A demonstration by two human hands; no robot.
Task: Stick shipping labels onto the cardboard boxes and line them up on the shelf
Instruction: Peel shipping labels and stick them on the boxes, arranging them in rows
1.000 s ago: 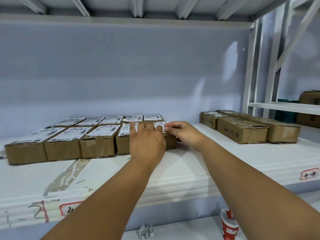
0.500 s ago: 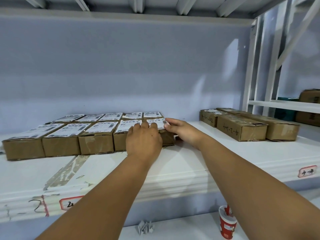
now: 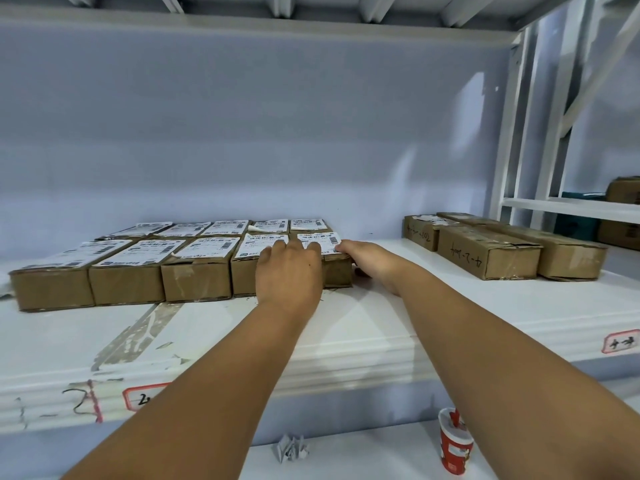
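Cardboard along the left of the white shelf [image 3: 381, 323]: labelled boxes [image 3: 124, 282] in two rows, side by side. Next, the left hand [image 3: 289, 271], fingers straight and flat on the label [image 3: 327, 241] atop the end box [image 3: 337, 271] of the front row. Against that box's right end, the right hand [image 3: 367, 259], fingers curled over its top edge, gripping it. Farther right, well apart, long boxes [image 3: 485, 252] with handwritten marks. Below the shelf, crumpled paper [image 3: 291, 452] and a red cup [image 3: 453, 445].

Both forearms are bare, from behind the left hand [image 3: 289, 271] and the right hand [image 3: 369, 261] to the edge of view. Hands and wrists are uncovered too
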